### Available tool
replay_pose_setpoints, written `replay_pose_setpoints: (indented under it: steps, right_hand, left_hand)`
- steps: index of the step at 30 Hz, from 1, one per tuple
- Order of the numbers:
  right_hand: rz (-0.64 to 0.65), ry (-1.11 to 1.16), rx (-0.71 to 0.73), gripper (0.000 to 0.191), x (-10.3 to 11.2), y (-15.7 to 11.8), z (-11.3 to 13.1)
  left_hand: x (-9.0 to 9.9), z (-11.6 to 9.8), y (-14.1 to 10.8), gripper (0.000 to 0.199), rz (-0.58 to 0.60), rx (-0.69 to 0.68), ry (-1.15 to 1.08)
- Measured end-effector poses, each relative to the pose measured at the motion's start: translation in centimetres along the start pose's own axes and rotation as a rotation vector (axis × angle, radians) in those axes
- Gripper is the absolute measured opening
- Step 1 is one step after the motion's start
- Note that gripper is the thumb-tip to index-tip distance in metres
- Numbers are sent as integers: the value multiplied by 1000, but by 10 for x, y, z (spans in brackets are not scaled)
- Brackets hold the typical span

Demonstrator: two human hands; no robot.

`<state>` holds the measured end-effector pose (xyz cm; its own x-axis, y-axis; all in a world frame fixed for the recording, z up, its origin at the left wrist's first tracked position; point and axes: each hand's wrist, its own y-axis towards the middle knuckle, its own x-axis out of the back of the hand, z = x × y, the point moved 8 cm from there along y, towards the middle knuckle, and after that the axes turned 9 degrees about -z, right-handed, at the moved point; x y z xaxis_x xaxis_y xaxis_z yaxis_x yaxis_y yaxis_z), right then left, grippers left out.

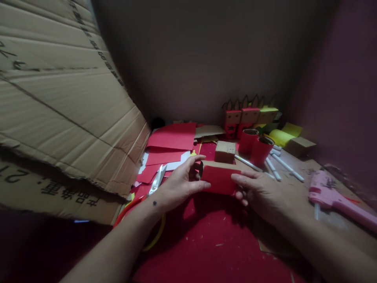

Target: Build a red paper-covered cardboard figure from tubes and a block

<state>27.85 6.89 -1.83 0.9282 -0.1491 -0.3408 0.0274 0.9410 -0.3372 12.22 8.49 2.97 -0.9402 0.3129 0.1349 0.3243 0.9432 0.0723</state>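
Observation:
Between my two hands lies a cardboard tube (219, 177) on its side, with red paper over its front and a strip of bare brown along its top. My left hand (184, 182) grips the tube's left end, thumb in front and fingers behind. At the right end, my right hand (257, 192) pinches the red paper against the tube, its thumb on the front face. Just behind the tube sits a small brown cardboard box (225, 151). Scissors (157, 181) with red and yellow handles lie partly hidden under my left forearm, blades pointing away.
Two upright red tubes (261, 150) stand behind my right hand, beside several white sticks (285, 167). A pink glue gun (326, 192) lies at right. Red paper sheets (173, 137) are stacked at back left. Box-headed figures (250, 115) line the wall. Large cardboard (67, 110) leans at left.

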Motion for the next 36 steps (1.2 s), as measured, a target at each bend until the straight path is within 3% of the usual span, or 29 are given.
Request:
replay_pose_setpoints:
  steps: [4, 11, 16, 18, 20, 22, 24, 28, 31, 34, 36]
  right_hand:
    - [26, 81, -14, 32, -1, 1, 1]
    - [37, 282, -55, 31, 1, 3, 8]
    - [25, 250, 9, 23, 3, 6, 13]
    - [21, 206, 23, 18, 5, 9, 11]
    - [12, 137, 31, 12, 8, 11, 7]
    - [-24, 83, 78, 10, 14, 13, 8]
    - [-97, 78, 197, 12, 21, 10, 18]
    - [-146, 144, 409, 12, 20, -7, 44]
    - [35, 270, 405, 27, -2, -20, 52]
    - [228, 418, 322, 37, -21, -31, 51]
    - [276, 478, 247, 41, -26, -35, 48]
  left_hand:
    - [2, 2, 3, 56, -70, -62, -40]
    - [8, -4, 1, 69, -88, -181, 359]
    - [8, -7, -1, 58, -86, -196, 357]
    - [8, -4, 0, 46, -50, -149, 268]
    - [6, 6, 0, 32, 22, -7, 220]
    - [9, 17, 0, 22, 45, 141, 308]
    - [19, 20, 1, 23, -25, 177, 493]
    - [33, 1, 2, 36, -273, -29, 636]
    - [29, -30, -10, 30, -447, -368, 555]
    - [11, -56, -31, 23, -454, -723, 477]
    - [-2, -63, -39, 22, -404, -830, 473]
